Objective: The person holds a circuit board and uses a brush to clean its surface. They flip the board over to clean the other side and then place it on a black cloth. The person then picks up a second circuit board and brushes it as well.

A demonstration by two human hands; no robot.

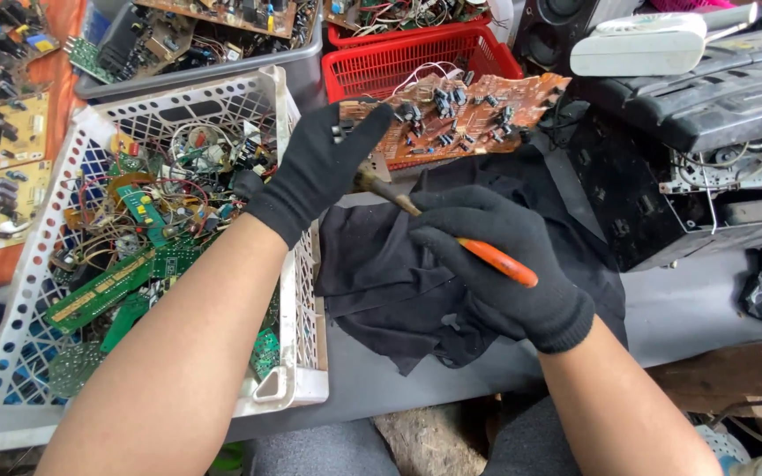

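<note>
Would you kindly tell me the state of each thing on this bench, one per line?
Brown circuit board: held up at its left end, components facing the camera.
Orange-handled hand tool: gripped, metal end against the board.
Left hand: gloved, shut on the board.
Right hand: gloved, shut on the tool.
White plastic basket: part-filled with green boards and wires.
Black cloth: crumpled.

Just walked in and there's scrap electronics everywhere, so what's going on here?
A person in black gloves is working on a brown circuit board. The left hand holds the board by its near edge, above a black cloth. The right hand grips an orange-handled tool, its tip close to the board's edge. Beside them, a white basket holds green boards and loose wires; a red basket sits behind.
</note>
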